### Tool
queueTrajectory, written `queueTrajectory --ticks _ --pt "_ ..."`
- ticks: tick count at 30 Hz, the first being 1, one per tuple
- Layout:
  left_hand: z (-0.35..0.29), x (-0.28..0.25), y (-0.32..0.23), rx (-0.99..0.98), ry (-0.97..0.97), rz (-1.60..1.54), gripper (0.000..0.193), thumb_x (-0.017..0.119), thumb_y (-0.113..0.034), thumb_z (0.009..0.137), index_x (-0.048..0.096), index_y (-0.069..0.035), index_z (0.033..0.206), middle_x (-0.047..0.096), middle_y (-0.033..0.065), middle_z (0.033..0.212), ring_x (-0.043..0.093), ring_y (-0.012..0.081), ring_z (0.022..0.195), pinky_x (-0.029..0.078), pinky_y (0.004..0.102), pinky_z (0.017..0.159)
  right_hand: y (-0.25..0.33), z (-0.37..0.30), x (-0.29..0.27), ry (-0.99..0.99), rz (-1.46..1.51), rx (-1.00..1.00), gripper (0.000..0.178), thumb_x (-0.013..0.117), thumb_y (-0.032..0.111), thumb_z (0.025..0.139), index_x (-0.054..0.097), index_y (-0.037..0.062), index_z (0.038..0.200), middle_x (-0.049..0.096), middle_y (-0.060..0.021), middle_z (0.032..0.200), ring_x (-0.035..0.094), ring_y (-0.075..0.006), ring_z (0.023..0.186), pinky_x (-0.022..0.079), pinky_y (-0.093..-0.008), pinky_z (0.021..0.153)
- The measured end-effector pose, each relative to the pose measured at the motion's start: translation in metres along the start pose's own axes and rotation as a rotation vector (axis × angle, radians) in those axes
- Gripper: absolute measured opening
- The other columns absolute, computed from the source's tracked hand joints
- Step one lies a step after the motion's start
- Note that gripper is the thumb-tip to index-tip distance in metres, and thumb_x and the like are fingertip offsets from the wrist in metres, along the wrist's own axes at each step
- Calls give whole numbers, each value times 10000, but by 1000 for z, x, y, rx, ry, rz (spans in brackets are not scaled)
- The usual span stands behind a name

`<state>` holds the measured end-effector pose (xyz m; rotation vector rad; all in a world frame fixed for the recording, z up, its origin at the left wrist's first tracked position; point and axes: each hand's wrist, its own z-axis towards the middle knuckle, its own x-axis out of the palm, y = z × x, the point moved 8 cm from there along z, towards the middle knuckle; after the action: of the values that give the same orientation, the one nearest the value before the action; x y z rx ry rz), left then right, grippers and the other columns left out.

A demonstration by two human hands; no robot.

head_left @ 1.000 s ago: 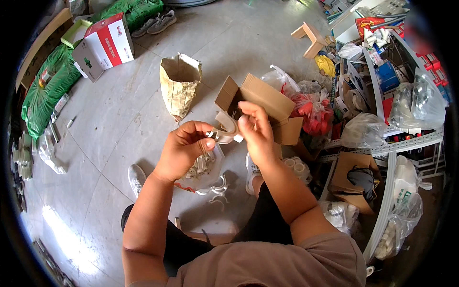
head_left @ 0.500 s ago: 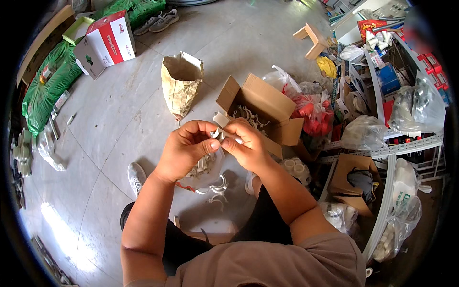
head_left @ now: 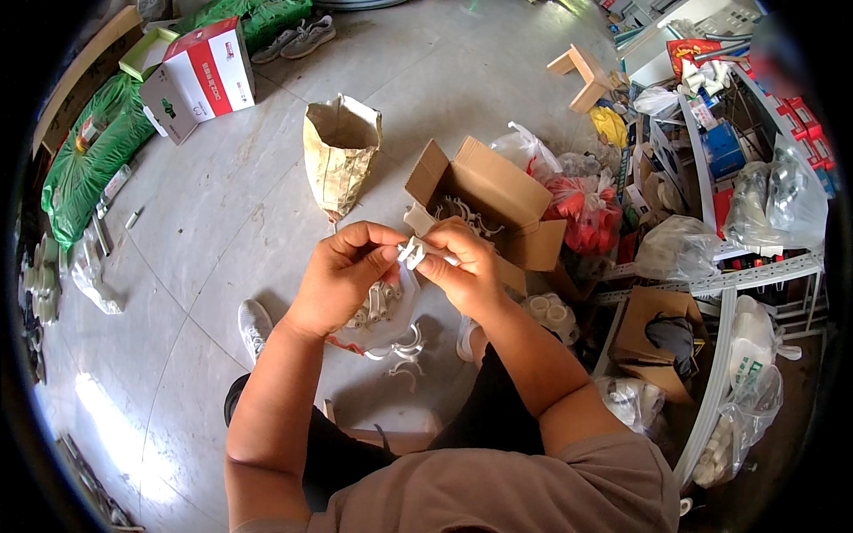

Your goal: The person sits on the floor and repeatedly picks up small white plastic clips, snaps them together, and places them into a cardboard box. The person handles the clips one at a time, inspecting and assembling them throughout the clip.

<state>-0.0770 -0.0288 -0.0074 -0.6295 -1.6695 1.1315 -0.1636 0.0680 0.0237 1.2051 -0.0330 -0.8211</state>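
Both hands meet over a clear plastic tub (head_left: 405, 313). My right hand (head_left: 466, 271) is closed on a white plastic pipe clip (head_left: 413, 253), its notched base turned toward the left hand. With thumb and forefinger, my left hand (head_left: 333, 277) pinches at the clip's left side; a small part there is too little to make out. In the tub lie several off-white parts with elongated shapes (head_left: 380, 302). White C-shaped clips (head_left: 407, 342) rest on the floor beside it. More such clips (head_left: 466, 216) fill an open cardboard box (head_left: 502, 182) just beyond my right hand.
A worn paper sack (head_left: 342, 164) stands open ahead. Bags of red parts (head_left: 586, 213) and a metal shelf rack (head_left: 711, 280) with goods crowd the right. A small wooden stool (head_left: 582, 75) is far right. Green bags (head_left: 98, 151) and a red-white box (head_left: 209, 75) lie far left.
The clip has turned between my fingers, so its notched base shows more plainly. My left fingertips have drawn slightly left of it; both forearms stay nearly in place.
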Motion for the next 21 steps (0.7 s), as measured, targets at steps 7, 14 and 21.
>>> queueTrajectory --ticks 7,14,21 --pt "-1 -5 8 -63 -24 49 102 568 -81 834 559 6 887 562 25 813 510 76 718 435 214 651 8 3 -3 -75 -42 -43 157 684 99 672 581 10 749 556 -65 675 517 -197 659 405 -296 596" --pt "-5 -1 -3 -22 1 -95 122 585 -77 823 549 3 909 553 15 837 504 70 771 421 204 676 7 1 -1 -93 -31 -94 170 687 106 660 569 8 736 547 -70 669 513 -209 634 400 -311 589" --pt "-2 -6 -1 17 -141 53 138 607 -35 795 538 -10 912 552 -4 815 512 66 748 432 203 669 23 3 -6 -78 -189 -148 209 716 149 619 575 29 715 544 -82 650 515 -244 634 379 -344 613"
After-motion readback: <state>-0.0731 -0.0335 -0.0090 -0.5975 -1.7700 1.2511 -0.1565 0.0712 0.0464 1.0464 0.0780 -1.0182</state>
